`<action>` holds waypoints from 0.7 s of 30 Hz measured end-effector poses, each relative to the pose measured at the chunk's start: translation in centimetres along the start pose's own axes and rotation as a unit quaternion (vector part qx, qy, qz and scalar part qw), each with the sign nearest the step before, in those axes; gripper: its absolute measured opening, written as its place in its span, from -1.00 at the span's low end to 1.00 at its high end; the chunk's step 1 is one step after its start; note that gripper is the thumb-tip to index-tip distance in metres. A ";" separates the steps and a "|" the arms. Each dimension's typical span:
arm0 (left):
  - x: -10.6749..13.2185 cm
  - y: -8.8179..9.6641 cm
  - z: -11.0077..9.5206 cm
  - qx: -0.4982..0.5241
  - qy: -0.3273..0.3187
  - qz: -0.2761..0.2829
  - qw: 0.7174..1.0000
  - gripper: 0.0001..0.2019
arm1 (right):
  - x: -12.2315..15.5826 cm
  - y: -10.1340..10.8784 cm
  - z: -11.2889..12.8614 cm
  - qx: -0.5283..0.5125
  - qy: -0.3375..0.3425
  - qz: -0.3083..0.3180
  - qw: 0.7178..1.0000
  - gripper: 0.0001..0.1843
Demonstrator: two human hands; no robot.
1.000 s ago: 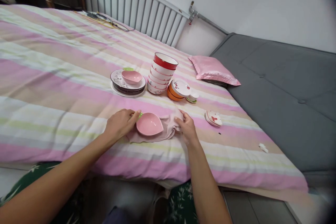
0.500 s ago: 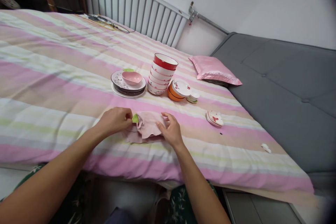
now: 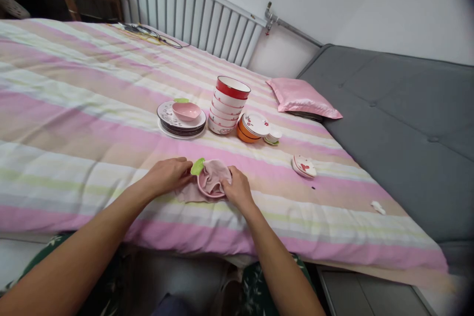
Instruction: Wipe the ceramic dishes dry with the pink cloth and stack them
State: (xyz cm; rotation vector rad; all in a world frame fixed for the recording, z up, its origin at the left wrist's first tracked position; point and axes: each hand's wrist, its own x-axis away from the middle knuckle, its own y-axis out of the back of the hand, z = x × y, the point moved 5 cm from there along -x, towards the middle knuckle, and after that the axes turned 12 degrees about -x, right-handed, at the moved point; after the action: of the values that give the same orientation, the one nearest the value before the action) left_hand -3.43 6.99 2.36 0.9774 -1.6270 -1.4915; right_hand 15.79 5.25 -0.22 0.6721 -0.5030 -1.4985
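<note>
A small pink peach-shaped dish (image 3: 202, 183) with a green leaf tab (image 3: 197, 166) lies on the striped bedspread (image 3: 92, 108) near its front edge. A pale pink cloth (image 3: 214, 179) is bunched inside the dish and spreads under it. My left hand (image 3: 168, 176) grips the dish at its left side, by the leaf. My right hand (image 3: 237, 188) presses the cloth into the dish with closed fingers.
Behind stand a stack of plates (image 3: 180, 126) with a second pink dish (image 3: 186, 110), a tower of red-rimmed bowls (image 3: 227, 104), orange bowls with saucers (image 3: 252, 126), and small saucers (image 3: 303, 166). A pink pillow (image 3: 301, 98) and grey sofa (image 3: 400, 123) lie at right.
The cloth, which lay spread under the dish, has been pulled over it and bunched into its hollow. My right hand moved left onto the dish; my left hand stayed at the leaf.
</note>
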 end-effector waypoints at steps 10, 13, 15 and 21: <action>-0.2 1.1 3.3 0.149 0.164 -0.088 0.971 -0.76 | 0.6 0.4 0.3 0.054 -0.022 0.003 0.998 -0.74; -0.1 1.1 2.5 0.256 0.174 -0.107 0.945 -0.70 | 0.8 0.4 0.5 0.046 -0.019 -0.009 0.999 -0.63; -0.1 1.1 1.6 0.326 0.175 -0.111 0.922 -0.67 | 1.1 0.5 0.7 0.038 -0.004 -0.027 0.999 -0.50; -0.2 0.5 -0.4 0.453 0.138 -0.103 0.875 -0.63 | 1.7 0.7 2.8 0.059 0.189 -0.080 0.977 -0.55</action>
State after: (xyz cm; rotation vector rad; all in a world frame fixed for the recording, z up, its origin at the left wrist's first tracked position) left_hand -3.00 6.96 2.88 1.8116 -2.0620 -0.5797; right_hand 14.50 3.22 2.10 1.0866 -0.2515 -1.4513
